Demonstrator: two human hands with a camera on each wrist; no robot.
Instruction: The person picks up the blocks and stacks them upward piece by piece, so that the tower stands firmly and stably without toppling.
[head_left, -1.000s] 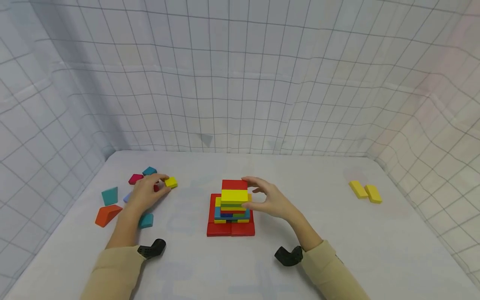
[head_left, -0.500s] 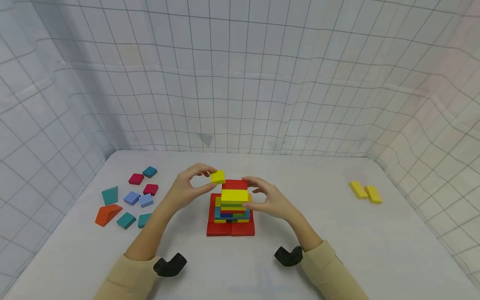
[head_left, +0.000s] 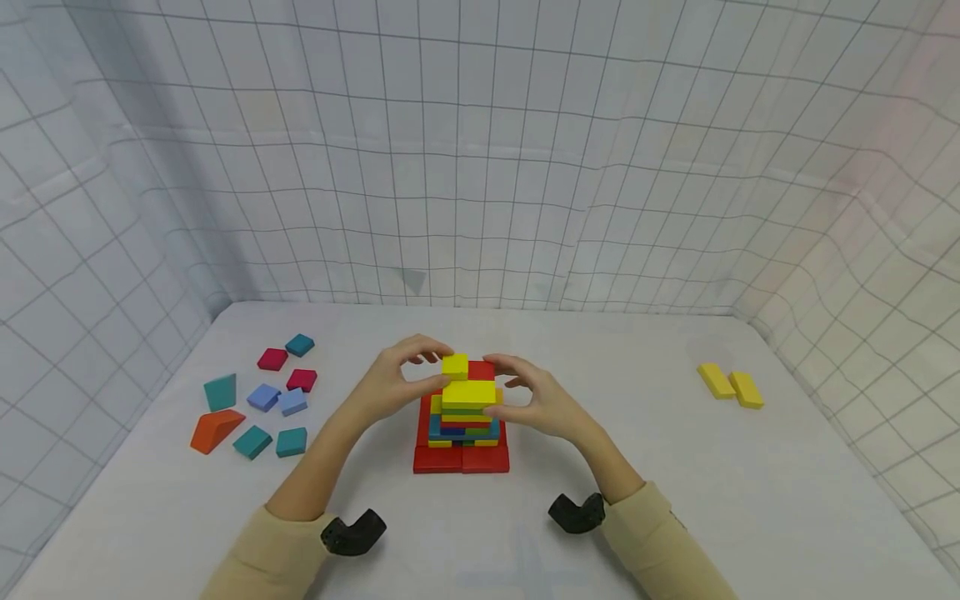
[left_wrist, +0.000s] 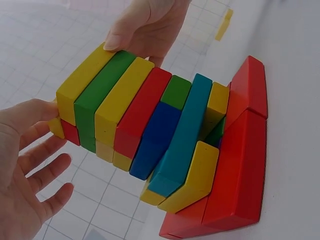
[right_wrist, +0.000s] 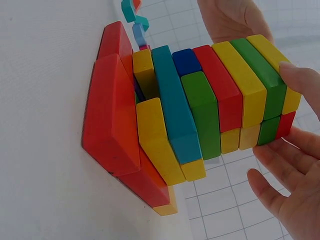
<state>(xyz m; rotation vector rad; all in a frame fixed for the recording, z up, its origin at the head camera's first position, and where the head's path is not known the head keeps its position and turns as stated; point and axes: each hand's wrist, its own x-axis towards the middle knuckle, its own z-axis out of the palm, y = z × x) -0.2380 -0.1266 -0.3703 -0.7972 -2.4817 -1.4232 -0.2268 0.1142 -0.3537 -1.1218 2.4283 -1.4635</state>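
A stepped tower of coloured blocks (head_left: 468,396) stands on a base of flat red blocks (head_left: 438,460) in the middle of the table. My left hand (head_left: 393,387) pinches a small yellow block (head_left: 455,367) at the left end of the tower's top; in the left wrist view this block (left_wrist: 56,129) is partly behind the fingers. My right hand (head_left: 543,402) holds the tower's upper right end between thumb and fingers. In the right wrist view, its thumb lies on the long yellow top block (right_wrist: 270,52), and its fingers are by the red block (right_wrist: 285,124) beside it.
Several loose blocks lie at the left, among them an orange wedge (head_left: 214,430), a teal triangular block (head_left: 221,392), crimson blocks (head_left: 302,379) and light blue blocks (head_left: 264,397). Two yellow blocks (head_left: 716,380) lie far right. A gridded white curtain (head_left: 480,167) surrounds the table.
My left hand has picked the small yellow block up from the left side and carried it right onto the tower's top. My right hand has stayed at the tower.
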